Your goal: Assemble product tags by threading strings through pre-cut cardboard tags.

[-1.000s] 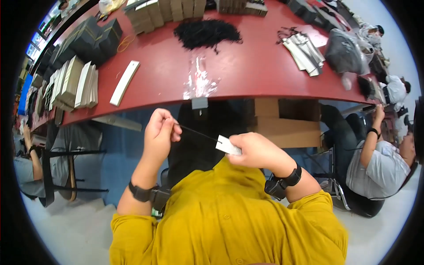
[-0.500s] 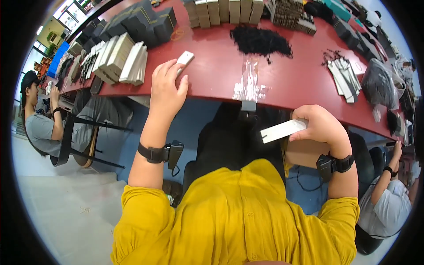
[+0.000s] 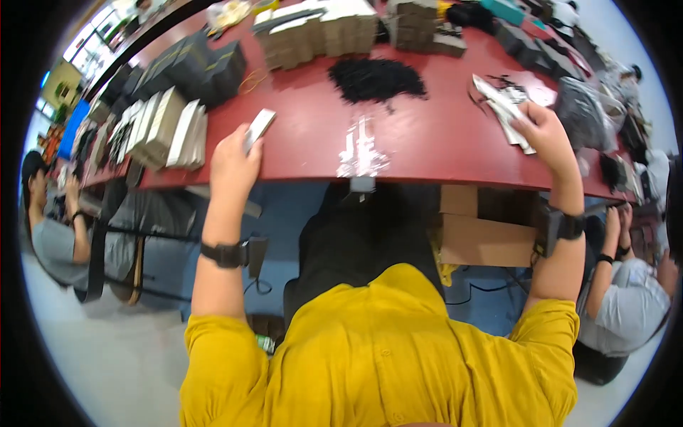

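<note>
My left hand [image 3: 233,160] is closed around the lower end of a slim white box [image 3: 260,127], whose far end tilts up over the near left of the red table. At the right, my right hand [image 3: 546,139] pinches a slim white box [image 3: 489,92] with fingers and thumb. That box is over a small pile of white strips [image 3: 521,142] with thin black cords, and I cannot tell whether it touches them. A heap of short black cords [image 3: 377,78] lies between my hands, farther back. Nearer sits shiny clear film [image 3: 363,146] by a small grey block [image 3: 363,185] on the table edge.
White boxes [image 3: 160,132] stand in stacks at the left, beside dark grey bundles [image 3: 192,67]. More stacked boxes [image 3: 316,39] line the back. A grey plastic bag [image 3: 587,114] is at the right. Co-workers sit at both sides. A cardboard box [image 3: 487,238] is under the table.
My right hand has carried its white box from above my lap up and right to the pile of strips. My left fingers have closed around the other white box. The view has shifted slightly.
</note>
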{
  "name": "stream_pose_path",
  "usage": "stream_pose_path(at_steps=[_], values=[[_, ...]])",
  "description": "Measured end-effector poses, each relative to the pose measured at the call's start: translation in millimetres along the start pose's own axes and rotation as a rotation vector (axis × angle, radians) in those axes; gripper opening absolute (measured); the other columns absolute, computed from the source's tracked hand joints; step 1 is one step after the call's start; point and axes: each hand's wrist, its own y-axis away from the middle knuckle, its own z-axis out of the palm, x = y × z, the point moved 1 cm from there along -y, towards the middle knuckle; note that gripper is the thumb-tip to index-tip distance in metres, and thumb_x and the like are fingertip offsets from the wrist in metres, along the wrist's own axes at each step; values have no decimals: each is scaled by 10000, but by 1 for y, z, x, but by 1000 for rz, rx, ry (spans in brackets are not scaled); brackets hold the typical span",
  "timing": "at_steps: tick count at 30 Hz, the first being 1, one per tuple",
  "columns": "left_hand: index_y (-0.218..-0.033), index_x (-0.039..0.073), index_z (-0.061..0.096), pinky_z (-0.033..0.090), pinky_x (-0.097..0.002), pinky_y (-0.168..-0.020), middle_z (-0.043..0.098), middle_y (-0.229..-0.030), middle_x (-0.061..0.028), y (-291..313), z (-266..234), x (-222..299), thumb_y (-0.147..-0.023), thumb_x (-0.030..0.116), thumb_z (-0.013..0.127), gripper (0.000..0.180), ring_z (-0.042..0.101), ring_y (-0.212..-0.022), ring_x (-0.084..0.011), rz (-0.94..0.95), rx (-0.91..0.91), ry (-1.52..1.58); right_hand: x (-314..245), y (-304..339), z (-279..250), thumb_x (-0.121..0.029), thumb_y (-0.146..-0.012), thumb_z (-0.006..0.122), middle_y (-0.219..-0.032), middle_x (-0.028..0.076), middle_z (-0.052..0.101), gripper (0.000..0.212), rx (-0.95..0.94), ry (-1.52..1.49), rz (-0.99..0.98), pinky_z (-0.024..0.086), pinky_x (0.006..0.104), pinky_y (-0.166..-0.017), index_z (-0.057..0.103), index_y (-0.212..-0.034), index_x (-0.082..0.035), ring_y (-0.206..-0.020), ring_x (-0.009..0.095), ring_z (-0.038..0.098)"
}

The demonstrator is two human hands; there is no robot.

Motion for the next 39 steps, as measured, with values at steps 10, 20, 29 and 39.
stream_pose_path(at_steps=[10,20,29,39], values=[[-1133,33,604,481,-422,-830,647,-1012,-216,0,-18,7,-822,143,659,335,617,-955,-377,-68,-6,89,61,-11,26,-487,-733,712,-1081,164,589,538,630,1059,151,454,443,-870,653,-1047,-54,-1021,349,563],[-1126,25,565,501,-282,-765,632,-951,-57,111,6,109,-948,133,561,208,620,-832,-126,-337,-677,1250,-70,99,184,-127,-789,712,-763,83,600,233,-191,-279,-239,453,266,-557,661,-996,-31,-570,147,526],[-1087,-1,596,487,-277,-791,657,-925,-56,108,44,126,-1001,210,453,270,617,-865,-129,-233,-705,1159,-35,75,231,-67,-821,675,-780,95,638,98,52,-335,-277,466,261,-583,667,-894,-2,-642,166,594],[-784,74,591,453,-291,-610,598,-776,-57,49,-112,121,-886,103,581,107,577,-715,-169,103,-245,1122,-37,-15,163,-249,-794,680,-771,161,639,264,119,192,-164,504,365,-675,646,-864,3,-719,291,641]])
